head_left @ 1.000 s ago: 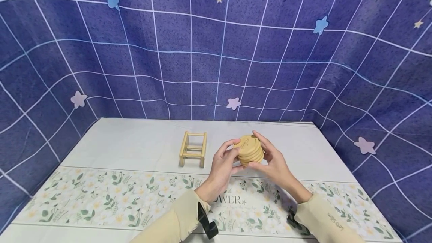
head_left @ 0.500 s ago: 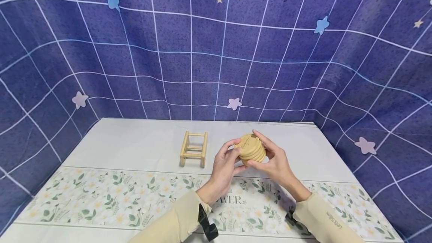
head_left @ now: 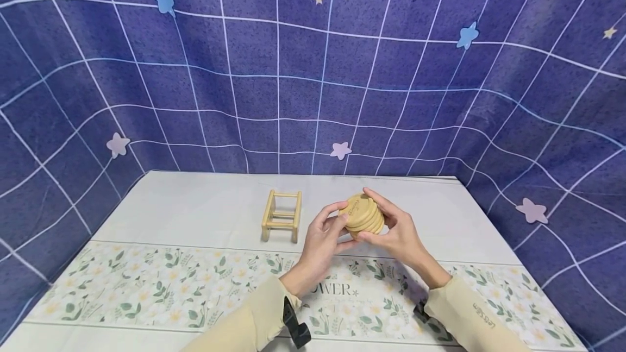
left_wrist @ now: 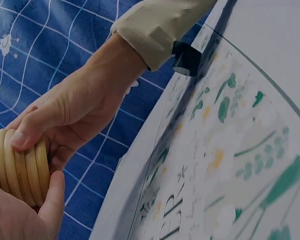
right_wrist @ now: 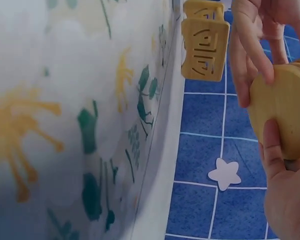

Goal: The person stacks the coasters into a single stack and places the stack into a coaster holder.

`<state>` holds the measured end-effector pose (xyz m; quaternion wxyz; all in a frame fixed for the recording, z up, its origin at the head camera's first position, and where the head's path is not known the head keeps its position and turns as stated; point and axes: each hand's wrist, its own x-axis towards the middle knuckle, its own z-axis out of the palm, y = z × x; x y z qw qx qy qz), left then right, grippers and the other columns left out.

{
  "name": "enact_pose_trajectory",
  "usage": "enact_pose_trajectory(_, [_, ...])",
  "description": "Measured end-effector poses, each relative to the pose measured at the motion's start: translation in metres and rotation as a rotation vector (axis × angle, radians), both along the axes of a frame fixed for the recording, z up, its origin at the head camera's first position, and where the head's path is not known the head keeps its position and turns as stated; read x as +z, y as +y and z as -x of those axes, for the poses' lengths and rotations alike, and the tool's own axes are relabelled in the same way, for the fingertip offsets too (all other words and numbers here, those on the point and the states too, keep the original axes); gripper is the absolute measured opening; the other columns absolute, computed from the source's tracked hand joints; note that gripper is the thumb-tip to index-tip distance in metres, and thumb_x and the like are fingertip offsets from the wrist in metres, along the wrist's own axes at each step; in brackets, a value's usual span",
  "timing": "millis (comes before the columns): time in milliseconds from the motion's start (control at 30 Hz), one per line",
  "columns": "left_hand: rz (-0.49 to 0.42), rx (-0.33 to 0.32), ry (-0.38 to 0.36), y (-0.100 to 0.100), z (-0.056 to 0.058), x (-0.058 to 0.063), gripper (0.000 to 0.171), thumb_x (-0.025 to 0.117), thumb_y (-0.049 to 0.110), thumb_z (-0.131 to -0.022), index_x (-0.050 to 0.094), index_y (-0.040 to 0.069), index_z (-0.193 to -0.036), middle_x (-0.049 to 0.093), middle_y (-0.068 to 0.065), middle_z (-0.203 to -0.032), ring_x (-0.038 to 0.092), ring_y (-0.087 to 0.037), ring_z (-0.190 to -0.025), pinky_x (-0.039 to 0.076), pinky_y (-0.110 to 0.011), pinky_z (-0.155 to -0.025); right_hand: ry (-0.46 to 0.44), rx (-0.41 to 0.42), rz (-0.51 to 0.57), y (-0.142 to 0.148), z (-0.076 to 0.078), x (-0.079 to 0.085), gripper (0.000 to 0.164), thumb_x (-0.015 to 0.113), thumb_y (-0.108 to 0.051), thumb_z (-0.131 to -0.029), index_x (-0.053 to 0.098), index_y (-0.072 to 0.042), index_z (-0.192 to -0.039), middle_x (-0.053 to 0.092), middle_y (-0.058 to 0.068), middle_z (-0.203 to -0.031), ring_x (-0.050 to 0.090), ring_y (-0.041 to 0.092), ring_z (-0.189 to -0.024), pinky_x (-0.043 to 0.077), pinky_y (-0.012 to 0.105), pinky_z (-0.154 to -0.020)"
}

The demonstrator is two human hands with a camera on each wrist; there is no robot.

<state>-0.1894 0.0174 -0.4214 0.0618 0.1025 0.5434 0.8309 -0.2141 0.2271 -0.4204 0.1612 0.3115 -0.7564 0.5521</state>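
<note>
Both hands hold a stack of several round wooden coasters (head_left: pixel 362 214) above the table, tilted so the engraved top face shows in the head view. My left hand (head_left: pixel 321 238) grips the stack from the left, its thumb over the top coaster. From the right, my right hand (head_left: pixel 400 232) grips the edges, thumb at the near side and fingers at the far side. The left wrist view shows the coasters (left_wrist: pixel 20 165) edge-on, pressed together. A smooth coaster face (right_wrist: pixel 285 107) fills the space between the hands in the right wrist view.
A small wooden rack (head_left: pixel 282 216) with cut-out side panels stands to the left of the hands. The white tablecloth (head_left: pixel 195 205) has a floral band (head_left: pixel 171 287) along its front. A blue gridded curtain (head_left: pixel 274 69) surrounds the table's back and sides.
Between the earlier frames and now, the hands and the stack stay almost in place, with only a slight shift in the coasters' tilt. The rack has not been moved.
</note>
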Motion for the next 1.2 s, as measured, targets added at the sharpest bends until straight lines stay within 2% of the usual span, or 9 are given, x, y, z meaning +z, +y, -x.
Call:
enact_pose_trajectory(167, [0.026,-0.025,0.048,-0.009,0.001,-0.001,0.043,0.065,0.017,-0.114,0.059,0.003,-0.155,0.064,-0.015,-0.128,0.075,-0.031,-0.117,0.064,-0.047,-0.097,-0.016,0.025,-0.022,0.000,0.003,0.003,0.094,0.091,0.013,-0.082,0.051,-0.005,-0.165,0.063,0.025,-0.154,0.069,0.009,-0.127,0.057,0.024,-0.103])
enact_pose_trajectory(367, [0.039,-0.033,0.086,-0.016,0.002,-0.001,0.042,0.066,0.017,-0.114,0.061,0.003,-0.153,0.061,-0.018,-0.131,0.074,-0.026,-0.115,0.064,-0.048,-0.097,-0.030,0.051,-0.029,-0.002,0.005,0.006,0.092,0.091,0.012,-0.083,0.051,-0.004,-0.165,0.063,0.026,-0.154,0.070,0.010,-0.127,0.057,0.026,-0.103])
enact_pose_trajectory(667, [0.124,0.012,0.170,-0.024,0.007,0.001,0.036,0.069,0.014,-0.112,0.067,-0.001,-0.144,0.061,-0.021,-0.144,0.076,-0.028,-0.112,0.065,-0.047,-0.095,-0.071,0.078,-0.073,-0.005,0.009,0.016,0.093,0.091,0.009,-0.083,0.051,-0.005,-0.166,0.063,0.024,-0.155,0.070,0.011,-0.127,0.056,0.026,-0.105])
enact_pose_trajectory(767, [0.189,0.036,0.208,-0.028,0.009,0.001,0.033,0.070,0.014,-0.112,0.070,-0.001,-0.140,0.065,-0.019,-0.146,0.077,-0.029,-0.114,0.065,-0.047,-0.095,-0.079,0.093,-0.086,-0.006,0.011,0.018,0.093,0.091,0.008,-0.084,0.051,-0.005,-0.166,0.062,0.023,-0.156,0.070,0.012,-0.127,0.057,0.027,-0.105])
enact_pose_trajectory(933, [0.277,0.031,0.295,-0.037,0.014,-0.001,0.031,0.070,0.014,-0.111,0.071,-0.001,-0.139,0.066,-0.018,-0.147,0.076,-0.035,-0.120,0.065,-0.041,-0.095,-0.085,0.121,-0.093,-0.008,0.014,0.020,0.092,0.091,0.009,-0.084,0.051,-0.003,-0.165,0.064,0.023,-0.154,0.071,0.012,-0.125,0.058,0.028,-0.103])
enact_pose_trajectory(967, [0.272,0.020,0.301,-0.039,0.013,-0.001,0.031,0.070,0.012,-0.111,0.070,-0.002,-0.139,0.065,-0.019,-0.149,0.075,-0.038,-0.121,0.065,-0.041,-0.094,-0.087,0.127,-0.093,-0.009,0.014,0.020,0.092,0.091,0.010,-0.083,0.051,-0.003,-0.165,0.064,0.023,-0.154,0.071,0.012,-0.125,0.058,0.027,-0.102])
enact_pose_trajectory(1200, [0.296,0.055,0.360,-0.049,0.016,-0.003,0.035,0.077,0.009,-0.106,0.072,-0.008,-0.135,0.060,-0.021,-0.157,0.073,-0.042,-0.124,0.065,-0.035,-0.091,-0.105,0.156,-0.111,-0.016,0.018,0.022,0.091,0.092,0.008,-0.083,0.052,-0.002,-0.164,0.064,0.022,-0.154,0.071,0.013,-0.125,0.058,0.028,-0.101])
